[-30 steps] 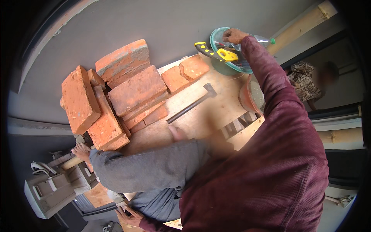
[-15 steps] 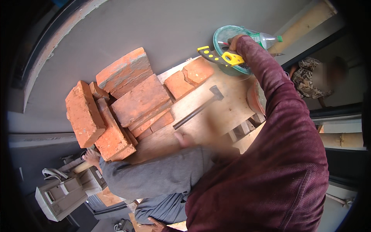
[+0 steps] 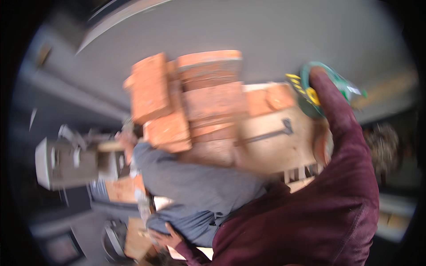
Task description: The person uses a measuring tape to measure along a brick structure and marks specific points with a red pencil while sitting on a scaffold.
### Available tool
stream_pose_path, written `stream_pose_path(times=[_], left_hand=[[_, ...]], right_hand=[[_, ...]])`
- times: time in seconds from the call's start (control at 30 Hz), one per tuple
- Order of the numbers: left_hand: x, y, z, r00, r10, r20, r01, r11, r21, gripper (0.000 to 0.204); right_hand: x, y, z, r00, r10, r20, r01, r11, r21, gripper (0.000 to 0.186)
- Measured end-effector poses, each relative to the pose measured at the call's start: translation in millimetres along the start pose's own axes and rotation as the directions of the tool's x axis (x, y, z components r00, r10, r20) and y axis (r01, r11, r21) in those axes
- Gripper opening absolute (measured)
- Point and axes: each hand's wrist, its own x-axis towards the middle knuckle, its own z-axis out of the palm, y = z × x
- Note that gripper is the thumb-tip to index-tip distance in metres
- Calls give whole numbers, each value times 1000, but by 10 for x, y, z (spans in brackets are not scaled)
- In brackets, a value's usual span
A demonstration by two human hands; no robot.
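My right hand (image 3: pixel 317 73) reaches into a green bucket (image 3: pixel 326 66) at the upper right; its fingers are hidden inside. A black-and-yellow tool handle (image 3: pixel 304 90) crosses the bucket's near side, and a clear plastic bottle with a green cap (image 3: pixel 353 90) leans out past my forearm. My left hand (image 3: pixel 165 237) rests on my grey-trousered leg with its fingers spread, holding nothing I can see. Left of the bucket, a dark hammer-like tool (image 3: pixel 271 134) lies on the wooden board (image 3: pixel 290 153). The picture is smeared by motion.
Several red bricks (image 3: pixel 215 102) are stacked along the grey wall, left of the hammer-like tool. My bare foot (image 3: pixel 127 141) is beside the stack. A grey box-like machine (image 3: pixel 66 162) stands at far left. At far right is another person in a patterned garment (image 3: pixel 384 148).
My view has swung, so the bricks, board and bucket sit further right in the picture. My right hand stays in the bucket. More of my left hand shows now.
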Motion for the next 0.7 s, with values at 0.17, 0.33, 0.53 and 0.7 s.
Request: stream_pose_path(times=[0.17, 0.33, 0.53, 0.7], left_hand=[[-252, 210, -108, 990, 144, 5, -144, 985, 94, 69], [-421, 583, -195, 947, -118, 297, 310, 110, -944, 57], [-433, 640, 20, 703, 53, 709, 380, -871, -311, 61], [-272, 594, 124, 810, -156, 565, 262, -766, -587, 62]], right_hand=[[-90, -27, -99, 992, -32, -122, 49, 989, 139, 30], [355, 231, 191, 982, 4, -189, 54, 951, 305, 34], [760, 691, 650, 960, 90, -265, 37, 898, 439, 41], [975, 1651, 289, 909, -223, -351, 148, 962, -228, 38]])
